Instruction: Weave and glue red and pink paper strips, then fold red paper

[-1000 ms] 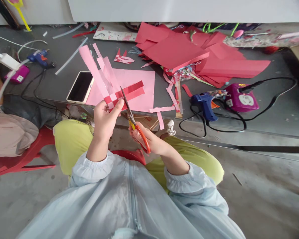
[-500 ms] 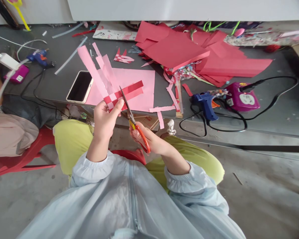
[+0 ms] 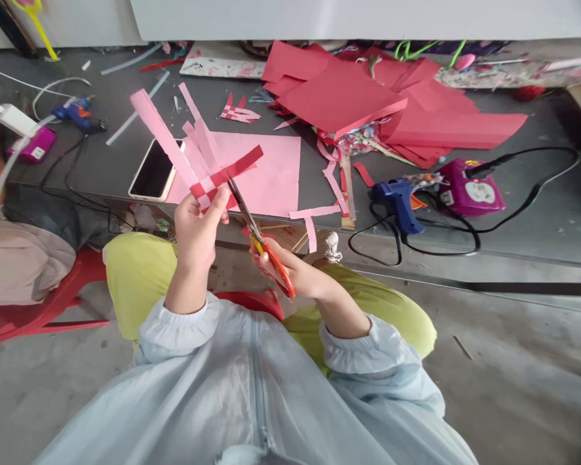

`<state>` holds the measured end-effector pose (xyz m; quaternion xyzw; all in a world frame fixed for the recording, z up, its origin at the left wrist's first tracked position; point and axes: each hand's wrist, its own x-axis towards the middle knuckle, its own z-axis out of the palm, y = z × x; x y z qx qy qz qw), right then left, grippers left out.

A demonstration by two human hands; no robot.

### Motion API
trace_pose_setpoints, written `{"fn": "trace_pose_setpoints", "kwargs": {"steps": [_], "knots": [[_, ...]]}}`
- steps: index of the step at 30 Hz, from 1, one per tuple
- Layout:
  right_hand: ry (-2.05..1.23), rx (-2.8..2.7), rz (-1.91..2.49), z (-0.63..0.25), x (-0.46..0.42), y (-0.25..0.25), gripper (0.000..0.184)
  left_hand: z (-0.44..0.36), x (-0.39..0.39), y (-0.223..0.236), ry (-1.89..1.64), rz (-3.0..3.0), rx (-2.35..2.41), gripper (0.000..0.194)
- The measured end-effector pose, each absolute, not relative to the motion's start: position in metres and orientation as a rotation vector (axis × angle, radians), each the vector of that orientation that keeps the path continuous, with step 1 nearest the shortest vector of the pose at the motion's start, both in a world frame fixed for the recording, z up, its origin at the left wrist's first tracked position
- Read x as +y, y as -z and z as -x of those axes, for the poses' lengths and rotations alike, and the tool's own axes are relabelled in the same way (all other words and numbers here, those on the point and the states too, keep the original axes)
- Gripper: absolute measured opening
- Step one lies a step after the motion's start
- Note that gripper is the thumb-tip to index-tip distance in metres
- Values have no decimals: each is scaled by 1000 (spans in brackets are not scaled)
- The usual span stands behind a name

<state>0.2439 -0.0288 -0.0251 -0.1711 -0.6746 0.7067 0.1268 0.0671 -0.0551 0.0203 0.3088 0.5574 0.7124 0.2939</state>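
**Grey workbench (image 3: pixel 527 226) strewn with red paper (image 3: pixel 339 97) as scissors (image 3: pixel 257 236) are held near a paper weave (image 3: pixel 204 188)**

Should the blades be closed too near the pinch, a fingertip could be nicked; should that pinch be loosened, the weave could be pulled apart by its long, loose pink strips (image 3: pixel 161 135). Left of the frame's centre, the weave is pinched between thumb and fingers of the left hand (image 3: pixel 196 229); up and to the left of the right hand (image 3: pixel 290 274), by which the orange handles are gripped. Blade tips are held beside the red strip (image 3: pixel 244 161); whether it is touched cannot be told.
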Motion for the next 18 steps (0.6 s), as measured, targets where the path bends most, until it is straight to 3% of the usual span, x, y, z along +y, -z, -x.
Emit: {"fn": "trace_pose_setpoints", "kwargs": {"steps": [18], "knots": [[-2052, -1996, 540, -248, -25, 24, 55, -40, -57, -22, -2013, -824, 1591, 37]]}}
